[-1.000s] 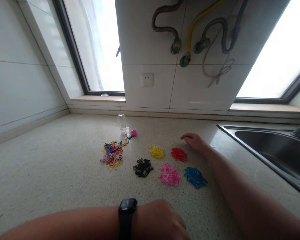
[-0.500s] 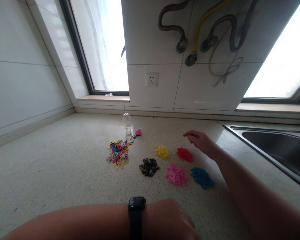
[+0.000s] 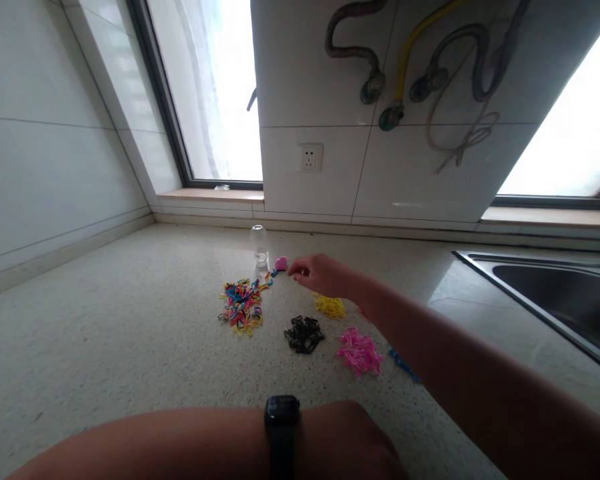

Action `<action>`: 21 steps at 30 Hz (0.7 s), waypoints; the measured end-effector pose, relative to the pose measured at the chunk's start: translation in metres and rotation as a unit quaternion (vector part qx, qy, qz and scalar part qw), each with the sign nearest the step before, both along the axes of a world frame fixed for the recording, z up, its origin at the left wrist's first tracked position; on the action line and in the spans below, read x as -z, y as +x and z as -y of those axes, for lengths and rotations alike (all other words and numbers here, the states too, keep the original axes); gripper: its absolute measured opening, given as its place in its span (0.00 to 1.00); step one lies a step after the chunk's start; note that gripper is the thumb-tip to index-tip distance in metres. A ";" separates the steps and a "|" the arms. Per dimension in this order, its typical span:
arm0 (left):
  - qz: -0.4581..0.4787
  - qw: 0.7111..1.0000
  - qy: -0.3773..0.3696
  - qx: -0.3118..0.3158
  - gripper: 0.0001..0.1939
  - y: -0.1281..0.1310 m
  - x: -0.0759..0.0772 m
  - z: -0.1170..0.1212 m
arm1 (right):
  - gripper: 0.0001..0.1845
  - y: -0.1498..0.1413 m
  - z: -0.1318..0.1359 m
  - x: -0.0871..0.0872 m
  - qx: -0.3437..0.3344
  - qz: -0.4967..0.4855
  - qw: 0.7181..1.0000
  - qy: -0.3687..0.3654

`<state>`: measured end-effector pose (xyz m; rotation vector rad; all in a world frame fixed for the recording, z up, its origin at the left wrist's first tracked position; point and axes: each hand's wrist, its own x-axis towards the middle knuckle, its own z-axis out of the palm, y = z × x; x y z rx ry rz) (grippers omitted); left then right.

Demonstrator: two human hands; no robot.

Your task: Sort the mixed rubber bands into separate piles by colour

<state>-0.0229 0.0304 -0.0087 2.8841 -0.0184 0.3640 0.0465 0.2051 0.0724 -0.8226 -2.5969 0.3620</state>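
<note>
My right hand (image 3: 317, 273) hovers over the counter beside the pink heart-shaped piece (image 3: 281, 264), fingers loosely curved and apart, with nothing visible in them. Left of it lies a mixed heap of coloured small rubber bands (image 3: 241, 305). Beneath or near my right arm are sorted piles: yellow bands (image 3: 330, 307), black bands (image 3: 305, 335), pink bands (image 3: 360, 351) and blue bands (image 3: 403, 363), the last partly covered. The red pile is almost wholly hidden by the forearm. My left hand (image 3: 350, 437) rests at the near edge of view, its fingers out of sight.
An upside-down clear bottle (image 3: 259, 243) stands behind the mixed heap. A steel sink (image 3: 473, 267) is set into the speckled counter (image 3: 130, 347) at right. On the wall are a socket (image 3: 311, 158) and hanging hoses (image 3: 404, 63).
My right hand has swept left from beyond the red pile toward the pink piece, its arm now covering the red and part of the blue bands. My left arm stays put.
</note>
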 end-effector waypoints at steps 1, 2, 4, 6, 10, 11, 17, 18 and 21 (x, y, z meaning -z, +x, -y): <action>0.008 1.000 0.003 -0.004 0.07 0.000 0.001 0.000 | 0.14 -0.010 -0.006 0.005 -0.002 0.028 1.000 0.013; 0.016 1.000 0.005 -0.006 0.05 0.000 0.002 0.001 | 0.15 -0.019 -0.010 0.010 -0.005 0.052 0.998 0.027; 0.024 1.000 0.010 -0.008 0.04 0.001 0.004 0.001 | 0.17 -0.036 -0.018 0.019 -0.011 0.083 0.996 0.039; 0.021 1.000 0.012 -0.012 0.05 0.002 0.005 0.001 | 0.18 -0.050 -0.023 0.026 -0.018 0.101 0.993 0.050; 0.011 0.999 0.018 -0.027 0.08 0.002 0.006 0.001 | 0.18 -0.073 -0.030 0.037 -0.017 0.152 0.985 0.082; 0.009 0.999 0.018 -0.028 0.09 0.002 0.005 0.001 | 0.18 -0.076 -0.032 0.039 -0.014 0.164 0.983 0.086; -0.023 0.999 0.009 -0.023 0.08 0.000 -0.004 0.003 | 0.16 -0.082 -0.038 0.042 -0.007 0.187 0.978 0.092; -0.030 0.999 0.009 -0.023 0.08 0.000 -0.005 0.002 | 0.15 -0.081 -0.038 0.041 -0.007 0.188 0.978 0.093; -0.039 0.999 0.019 -0.032 0.10 0.001 -0.008 0.002 | 0.13 -0.078 -0.036 0.038 -0.004 0.190 0.977 0.100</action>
